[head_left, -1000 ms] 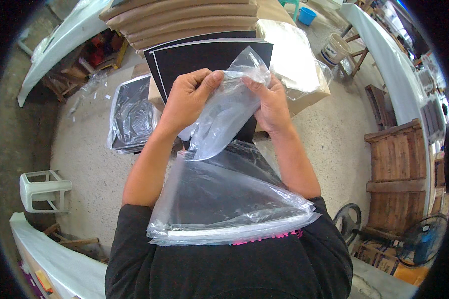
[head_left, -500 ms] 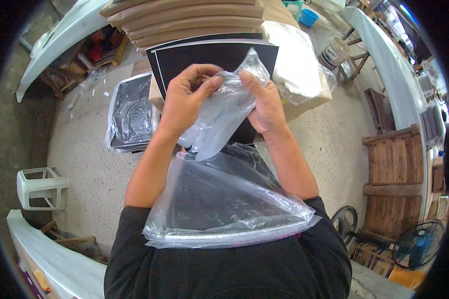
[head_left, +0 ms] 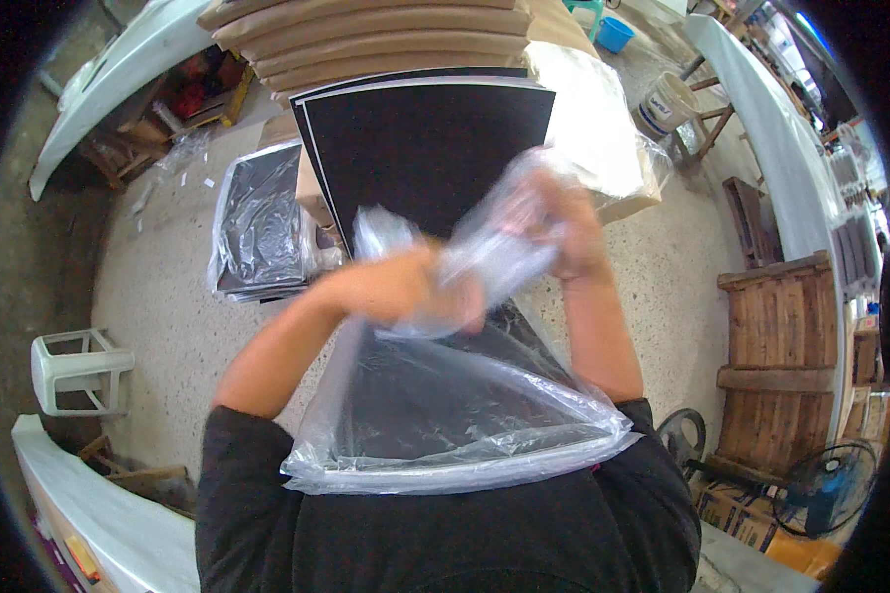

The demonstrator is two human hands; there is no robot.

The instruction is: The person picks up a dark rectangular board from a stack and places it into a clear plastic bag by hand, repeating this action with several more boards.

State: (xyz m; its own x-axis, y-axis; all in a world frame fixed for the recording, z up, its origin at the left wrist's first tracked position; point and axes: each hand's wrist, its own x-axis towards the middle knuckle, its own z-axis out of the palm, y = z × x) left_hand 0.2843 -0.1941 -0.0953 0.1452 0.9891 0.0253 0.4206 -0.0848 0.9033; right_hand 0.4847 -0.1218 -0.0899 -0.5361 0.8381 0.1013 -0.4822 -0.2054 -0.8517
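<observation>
Here we logged: one clear bag point(head_left: 502, 255), crumpled, in front of the black boards point(head_left: 415, 148); right hand point(head_left: 572, 219), curled round its upper end; left hand point(head_left: 400, 287) at its lower end, grip too blurred to tell. Thin film, we judged, wanted light, even tension.

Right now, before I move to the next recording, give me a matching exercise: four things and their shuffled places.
1. crumpled plastic
2. black boards
3. white stool
4. blue tub

A. floor, far left
B. top right, far off
C. between left hand and right hand
D. beside the brown stack

Pairs: 1-C, 2-D, 3-A, 4-B
</observation>
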